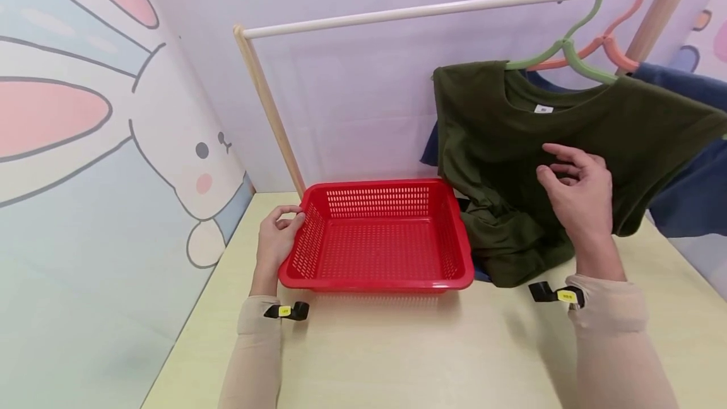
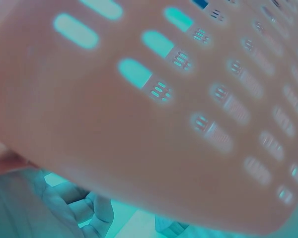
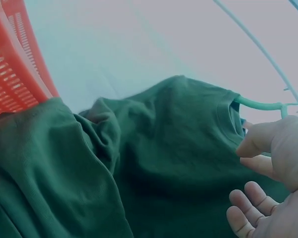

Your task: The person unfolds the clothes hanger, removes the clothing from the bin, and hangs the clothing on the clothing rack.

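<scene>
My left hand (image 1: 278, 238) pinches the left rim of a red plastic basket (image 1: 375, 284) that holds nothing. In the left wrist view the basket's slotted wall (image 2: 114, 129) fills most of the picture, with my left hand (image 2: 69, 208) at the lower left. A dark green T-shirt (image 1: 494, 125) hangs on a green hanger (image 1: 587, 71), its lower part bunched beside the basket's right end. My right hand (image 1: 582, 197) is in front of the shirt, fingers loosely bent and holding nothing. The right wrist view shows the right hand (image 3: 288, 183) by the shirt's neckline.
A white rail (image 1: 397, 14) on wooden posts (image 1: 272, 112) runs behind the basket. Behind the green T-shirt, a navy garment (image 1: 690, 163) hangs by a pink hanger (image 1: 613, 43). The pale tabletop (image 1: 397, 352) extends in front, and a rabbit-printed wall (image 1: 85, 238) borders the left side.
</scene>
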Tool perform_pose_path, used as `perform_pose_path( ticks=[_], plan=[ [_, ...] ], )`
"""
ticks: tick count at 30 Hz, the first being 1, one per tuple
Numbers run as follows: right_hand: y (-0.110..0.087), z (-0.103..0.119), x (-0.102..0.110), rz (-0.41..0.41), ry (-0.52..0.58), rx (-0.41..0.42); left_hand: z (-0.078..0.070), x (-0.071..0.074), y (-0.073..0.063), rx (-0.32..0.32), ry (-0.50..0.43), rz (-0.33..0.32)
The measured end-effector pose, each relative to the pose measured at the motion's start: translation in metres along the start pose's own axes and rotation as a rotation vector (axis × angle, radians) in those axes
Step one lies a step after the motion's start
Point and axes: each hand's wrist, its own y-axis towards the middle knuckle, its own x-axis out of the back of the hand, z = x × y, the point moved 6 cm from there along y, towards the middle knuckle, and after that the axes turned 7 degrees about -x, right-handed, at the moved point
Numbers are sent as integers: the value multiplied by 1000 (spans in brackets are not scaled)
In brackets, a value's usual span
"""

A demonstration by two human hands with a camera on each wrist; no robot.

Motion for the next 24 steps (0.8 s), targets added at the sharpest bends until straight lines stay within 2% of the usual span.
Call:
perform_pose_path(
  ticks=[14,24],
  plan=[
    [-2,11,-8,-32,87,62,0,1,-1,2,12,-5],
    [-5,18,-7,-43,93,80,-1,-1,-1,-2,0,-1]
  ],
)
